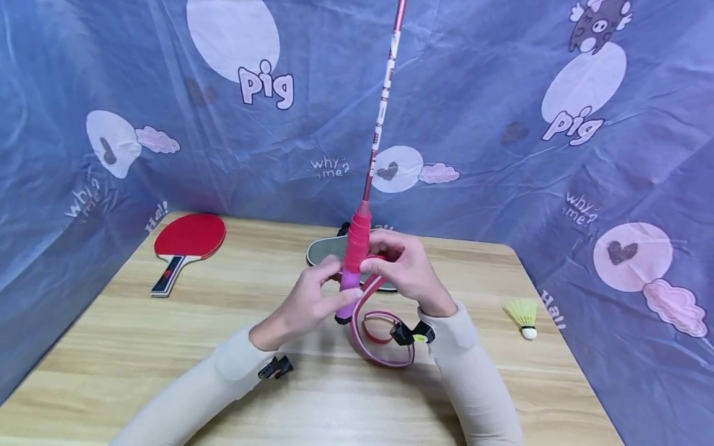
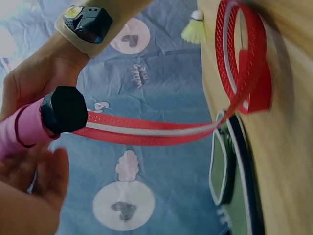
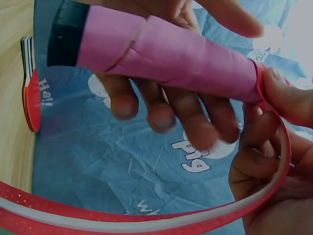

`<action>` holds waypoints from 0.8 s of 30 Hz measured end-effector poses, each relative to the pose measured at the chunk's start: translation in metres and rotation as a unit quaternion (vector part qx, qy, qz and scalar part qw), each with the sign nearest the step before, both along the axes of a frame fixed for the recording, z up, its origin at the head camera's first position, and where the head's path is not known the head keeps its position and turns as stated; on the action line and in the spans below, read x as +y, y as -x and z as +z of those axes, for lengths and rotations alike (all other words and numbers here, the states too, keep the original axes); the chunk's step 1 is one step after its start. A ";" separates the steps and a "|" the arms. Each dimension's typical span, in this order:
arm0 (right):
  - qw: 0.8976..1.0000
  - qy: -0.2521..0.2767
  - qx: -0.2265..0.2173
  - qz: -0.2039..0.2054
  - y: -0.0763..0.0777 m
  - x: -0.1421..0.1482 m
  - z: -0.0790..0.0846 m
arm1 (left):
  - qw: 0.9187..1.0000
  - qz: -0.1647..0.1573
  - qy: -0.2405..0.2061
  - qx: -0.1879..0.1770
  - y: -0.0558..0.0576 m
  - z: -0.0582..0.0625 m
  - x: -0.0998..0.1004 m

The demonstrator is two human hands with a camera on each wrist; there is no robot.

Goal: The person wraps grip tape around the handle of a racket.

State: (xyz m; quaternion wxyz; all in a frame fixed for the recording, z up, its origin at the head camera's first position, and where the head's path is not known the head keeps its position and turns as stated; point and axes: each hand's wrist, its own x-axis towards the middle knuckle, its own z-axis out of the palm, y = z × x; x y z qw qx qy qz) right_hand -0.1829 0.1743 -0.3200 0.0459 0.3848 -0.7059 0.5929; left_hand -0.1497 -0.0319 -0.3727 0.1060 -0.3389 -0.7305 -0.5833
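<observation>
A badminton racket stands tilted, handle down, over the table; its head is out of view. Red grip tape is wound round the upper handle, while the lower handle is pinkish purple with a black butt cap. My right hand pinches the tape against the handle where the winding ends. From there the loose tape, perforated with a pale centre stripe, loops down to the table. Around the lower handle is my left hand, its fingers extended loosely behind and its thumb spread from them.
Left on the wooden table lies a red table tennis bat. A grey-green case with pale edging lies behind my hands, partly hidden. A yellow shuttlecock rests near the right edge. Blue printed cloth surrounds the table.
</observation>
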 end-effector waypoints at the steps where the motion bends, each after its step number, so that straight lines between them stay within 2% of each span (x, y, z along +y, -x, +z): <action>1: 1.000 -0.002 0.006 -0.010 0.001 0.000 0.000 | 1.000 0.022 0.008 0.008 0.000 0.001 0.001; 3: 0.999 -0.005 0.013 -0.029 0.003 0.000 0.000 | 0.998 0.059 0.017 0.013 0.001 0.002 0.003; 5: 0.999 -0.010 0.015 -0.046 0.004 0.001 0.000 | 0.997 0.078 0.010 0.000 0.001 0.003 0.004; 8: 0.998 -0.016 0.012 -0.067 0.003 0.002 0.000 | 0.996 0.088 -0.006 -0.027 0.001 0.004 0.005; 10: 0.997 -0.018 0.008 -0.074 0.003 0.002 -0.001 | 0.995 0.091 -0.017 -0.028 0.000 0.003 0.005; 15: 0.997 -0.014 0.001 -0.073 0.003 0.000 -0.002 | 0.996 0.078 -0.039 -0.003 -0.002 0.000 0.004; 24: 0.998 -0.008 -0.004 -0.056 0.005 0.001 0.000 | 0.998 0.032 -0.047 0.041 -0.002 -0.005 0.004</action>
